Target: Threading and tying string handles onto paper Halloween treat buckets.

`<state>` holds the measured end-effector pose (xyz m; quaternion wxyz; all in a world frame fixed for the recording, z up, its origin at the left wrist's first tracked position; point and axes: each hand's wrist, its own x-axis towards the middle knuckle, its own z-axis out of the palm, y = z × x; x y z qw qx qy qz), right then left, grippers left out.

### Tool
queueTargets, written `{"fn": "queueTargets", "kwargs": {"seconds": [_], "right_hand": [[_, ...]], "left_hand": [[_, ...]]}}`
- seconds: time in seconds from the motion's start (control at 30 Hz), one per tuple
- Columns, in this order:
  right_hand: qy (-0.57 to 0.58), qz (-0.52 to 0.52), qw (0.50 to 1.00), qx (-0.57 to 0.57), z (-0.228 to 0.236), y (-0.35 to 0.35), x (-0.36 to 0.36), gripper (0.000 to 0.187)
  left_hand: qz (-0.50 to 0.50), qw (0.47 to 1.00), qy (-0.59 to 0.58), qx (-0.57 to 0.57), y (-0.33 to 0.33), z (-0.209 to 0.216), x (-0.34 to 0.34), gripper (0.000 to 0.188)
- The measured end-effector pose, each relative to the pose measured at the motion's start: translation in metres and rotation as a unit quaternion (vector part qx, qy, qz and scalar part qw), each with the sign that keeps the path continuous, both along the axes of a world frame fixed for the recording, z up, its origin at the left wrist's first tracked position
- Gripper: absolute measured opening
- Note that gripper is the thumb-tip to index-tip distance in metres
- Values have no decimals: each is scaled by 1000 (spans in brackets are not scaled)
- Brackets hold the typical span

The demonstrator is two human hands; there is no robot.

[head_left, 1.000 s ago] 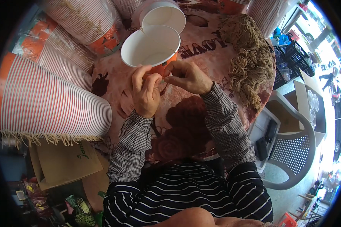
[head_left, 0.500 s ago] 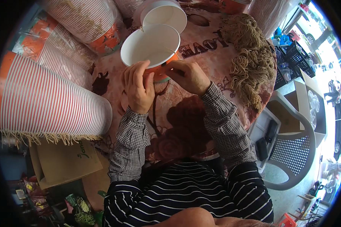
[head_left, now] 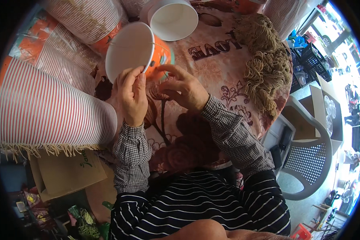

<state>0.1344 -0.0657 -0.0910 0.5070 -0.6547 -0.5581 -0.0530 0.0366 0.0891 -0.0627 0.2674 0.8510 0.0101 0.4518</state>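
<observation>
A paper bucket [head_left: 128,50], white inside with an orange printed outer wall, is tilted with its mouth facing left. A thin tan cord crosses near its rim. My left hand [head_left: 131,94] pinches the near edge of the rim between thumb and fingers. Just right of the bucket's lower side, my right hand [head_left: 186,90] has its fingers apart and curved, with nothing visible in them. Its index fingertip is close to the orange wall; whether it touches I cannot tell. Behind stands another white bucket [head_left: 175,22], lying on its side.
Long stacks of nested buckets [head_left: 56,106] lie along the left, one with tan cord ends hanging below. A heap of tan cords [head_left: 266,64] covers the right of the patterned tablecloth [head_left: 212,72]. A cardboard box [head_left: 70,172] is lower left; a grey plastic chair [head_left: 328,148] stands right.
The bucket has moved left and turned so its mouth faces left and its orange side shows. My left hand has shifted onto the rim; my right hand has come away from the rim, fingers spreading.
</observation>
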Motion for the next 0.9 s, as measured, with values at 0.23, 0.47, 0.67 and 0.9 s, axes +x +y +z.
{"fn": "queueTargets", "kwargs": {"seconds": [0.23,0.47,0.67,0.9], "right_hand": [[-18,0,999,42,-5,7,-1,22],[8,24,999,-33,-25,11,2,33],[78,37,995,-47,-20,9,-2,25],[60,10,996,-60,-20,3,7,14]], "left_hand": [[-36,990,-22,-134,-16,-27,17,16],[-14,989,8,-147,-1,-60,37,23],[31,987,54,-148,3,-62,32,30],[14,980,26,-198,-2,-53,32,18]]}}
